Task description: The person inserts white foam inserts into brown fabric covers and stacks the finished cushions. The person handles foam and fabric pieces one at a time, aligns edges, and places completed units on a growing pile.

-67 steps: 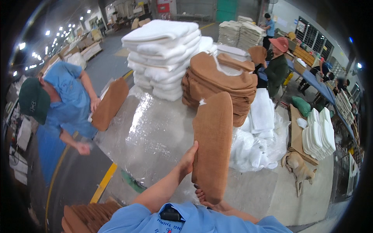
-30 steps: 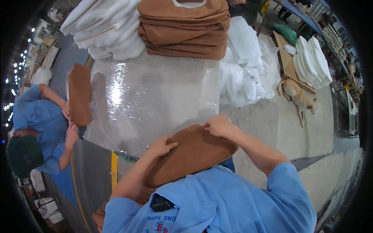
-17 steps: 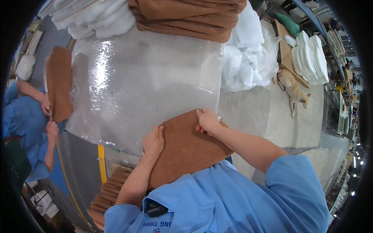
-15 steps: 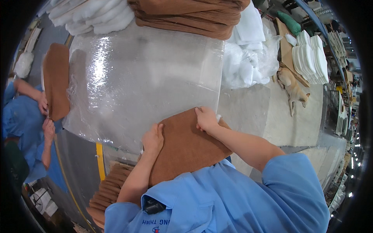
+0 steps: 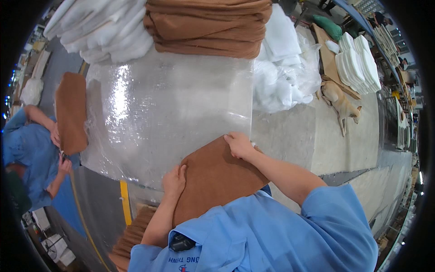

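Observation:
A brown fabric cushion cover [image 5: 217,183] lies against my front at the table's near edge, with a small bit of white showing at its right edge. My left hand [image 5: 175,180] is closed on the upper left edge, thumb on top. At the far corner my right hand [image 5: 239,146] pinches the fabric between thumb and fingers. What is under the cover is hidden from sight.
The table [image 5: 167,104] is wrapped in clear plastic. On its far side are white padding [image 5: 108,31] and a brown fabric stack [image 5: 206,29]. More brown pieces [image 5: 133,235] are piled at lower left. A co-worker [image 5: 34,154] holds a brown cushion [image 5: 71,113]. A dog [image 5: 340,102] lies on the floor.
The whole view has shifted a little, with the table's far stacks showing more. Both my hands keep their hold on the cover. The co-worker's lower hand has moved slightly along the cushion's edge.

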Motion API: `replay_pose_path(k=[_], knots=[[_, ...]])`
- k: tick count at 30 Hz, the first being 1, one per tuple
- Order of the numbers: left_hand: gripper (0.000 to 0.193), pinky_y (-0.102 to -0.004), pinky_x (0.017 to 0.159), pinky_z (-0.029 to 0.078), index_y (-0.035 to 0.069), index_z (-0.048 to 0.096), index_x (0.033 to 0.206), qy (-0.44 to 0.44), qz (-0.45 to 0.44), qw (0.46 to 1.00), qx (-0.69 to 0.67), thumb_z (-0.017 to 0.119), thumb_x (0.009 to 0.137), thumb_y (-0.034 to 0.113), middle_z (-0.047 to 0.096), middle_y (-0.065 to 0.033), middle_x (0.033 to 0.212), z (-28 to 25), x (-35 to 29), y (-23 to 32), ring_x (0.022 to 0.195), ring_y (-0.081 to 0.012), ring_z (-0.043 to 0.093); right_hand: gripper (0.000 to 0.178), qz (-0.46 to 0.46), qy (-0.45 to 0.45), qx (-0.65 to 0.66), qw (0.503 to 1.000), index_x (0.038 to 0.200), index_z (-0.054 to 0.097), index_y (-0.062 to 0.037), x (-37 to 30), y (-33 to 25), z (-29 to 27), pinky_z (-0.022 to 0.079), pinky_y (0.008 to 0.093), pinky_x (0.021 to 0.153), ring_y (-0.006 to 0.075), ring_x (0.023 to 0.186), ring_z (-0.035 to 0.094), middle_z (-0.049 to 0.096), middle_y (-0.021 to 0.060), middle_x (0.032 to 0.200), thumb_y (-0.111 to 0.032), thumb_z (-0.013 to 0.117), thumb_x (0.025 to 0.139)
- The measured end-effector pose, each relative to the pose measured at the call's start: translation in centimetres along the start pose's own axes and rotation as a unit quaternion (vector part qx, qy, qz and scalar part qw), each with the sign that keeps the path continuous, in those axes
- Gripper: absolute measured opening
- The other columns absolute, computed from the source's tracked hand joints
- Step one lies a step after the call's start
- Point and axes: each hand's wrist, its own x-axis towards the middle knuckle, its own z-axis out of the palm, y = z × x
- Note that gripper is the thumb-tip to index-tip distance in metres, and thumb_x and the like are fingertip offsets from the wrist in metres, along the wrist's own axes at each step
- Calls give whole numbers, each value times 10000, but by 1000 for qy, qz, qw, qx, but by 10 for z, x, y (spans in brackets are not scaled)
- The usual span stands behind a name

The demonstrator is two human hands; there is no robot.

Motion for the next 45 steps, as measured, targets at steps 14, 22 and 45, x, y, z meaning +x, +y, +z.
replay_pose_path(k=[14,22,45], knots=[[404,-467,854,540,1,713,1067,-180,216,959,26,546,1068,370,748,-244,987,20,33,97,946,-386,725,466,-79,120,24,989,1300,670,-62,-96,204,-40,569,399,908,238,1096,728,763,152,1152,-58,690,834],[367,-463,873,529,14,680,1121,-292,159,939,-82,522,1087,344,735,-240,1024,33,42,111,1006,-380,715,647,-186,124,409,885,1486,484,-88,-107,92,-43,522,353,925,209,1156,611,646,158,1276,-185,781,919],[393,-465,858,522,-5,663,1077,-126,140,968,-169,499,1101,351,723,-256,1011,60,41,164,989,-382,708,307,-39,177,635,751,1345,572,-68,-68,102,7,529,381,959,194,1068,654,705,76,1178,-280,526,1128]])
